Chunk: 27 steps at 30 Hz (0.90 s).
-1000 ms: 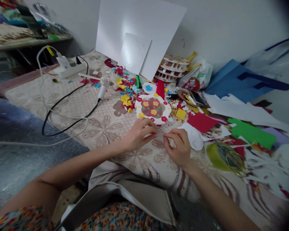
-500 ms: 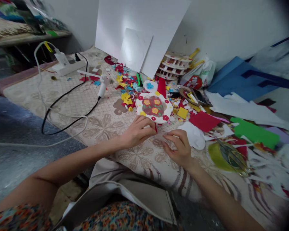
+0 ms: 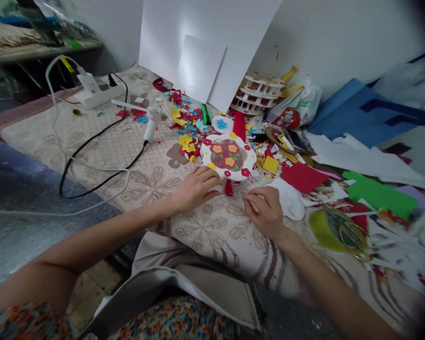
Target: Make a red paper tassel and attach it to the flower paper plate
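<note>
My left hand [image 3: 200, 188] is low over the tablecloth, palm down, its fingers loosely stretched and the thumb apart, holding nothing I can see. Just beyond its fingertips lies a white scalloped foam piece [image 3: 207, 166] decorated with red and yellow flowers around a reddish clear middle. A red strip [image 3: 228, 188] sticks out from its near edge. To the right, my right hand [image 3: 265, 208] has its fingers curled in toward the thumb. Whatever may be between those fingertips is too small to make out. Beside that hand lies a white rounded foam piece [image 3: 291, 202].
A white glue gun [image 3: 150, 127] with a black cord lies at left, near a power strip [image 3: 99, 97]. Foam scraps [image 3: 187, 143] cover the back. Scissors [image 3: 343, 231] rest on a yellow tape roll [image 3: 318, 231] at right. A white board [image 3: 163, 42] leans behind.
My hands have moved slightly apart. The red strip between them now shows more fully. A faint clear wisp near the right fingertips no longer shows.
</note>
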Available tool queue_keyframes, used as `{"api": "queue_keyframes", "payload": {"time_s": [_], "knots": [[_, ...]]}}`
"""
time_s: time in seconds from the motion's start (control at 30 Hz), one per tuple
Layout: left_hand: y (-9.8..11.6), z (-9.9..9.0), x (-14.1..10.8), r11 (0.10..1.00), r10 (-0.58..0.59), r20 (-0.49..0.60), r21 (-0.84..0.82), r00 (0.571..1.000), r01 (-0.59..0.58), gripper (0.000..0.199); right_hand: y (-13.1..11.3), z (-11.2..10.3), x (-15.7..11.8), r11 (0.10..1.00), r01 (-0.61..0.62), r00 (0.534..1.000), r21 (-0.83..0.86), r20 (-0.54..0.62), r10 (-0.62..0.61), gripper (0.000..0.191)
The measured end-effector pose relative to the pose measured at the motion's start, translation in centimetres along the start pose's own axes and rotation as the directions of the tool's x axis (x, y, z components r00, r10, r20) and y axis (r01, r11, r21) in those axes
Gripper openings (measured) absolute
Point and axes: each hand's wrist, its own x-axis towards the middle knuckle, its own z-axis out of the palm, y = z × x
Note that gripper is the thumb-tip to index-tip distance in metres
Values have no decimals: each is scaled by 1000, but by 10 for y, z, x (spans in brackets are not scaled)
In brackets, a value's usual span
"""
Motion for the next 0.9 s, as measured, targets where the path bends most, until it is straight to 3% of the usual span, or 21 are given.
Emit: {"api": "queue_keyframes", "payload": {"time_s": [0.13, 0.3, 0.43, 0.67, 0.8, 0.9], "knots": [[4, 1, 0, 997, 53, 139, -61, 989, -45, 22, 9, 2, -3, 998, 18, 1000, -60, 9, -18, 21], [5, 7, 4, 996, 82, 202, -46, 976, -74, 24, 16, 2, -1, 994, 6, 1000, -113, -9, -7, 18], [4, 6, 5, 998, 57, 174, -47, 983, -50, 23, 24, -1, 0, 988, -9, 999, -153, -37, 3, 20], [-5, -12, -12, 989, -81, 1, -125, 997, 81, 22, 32, -12, -4, 977, -28, 997, -209, -75, 13, 22], [-1, -21, -16, 983, -140, 29, -112, 990, 142, 22, 27, -13, -8, 980, -10, 999, -197, -48, 0, 23], [5, -22, -13, 991, -105, 85, -79, 991, 111, 31, 25, -11, -7, 983, 10, 999, -185, -46, -19, 23]]}}
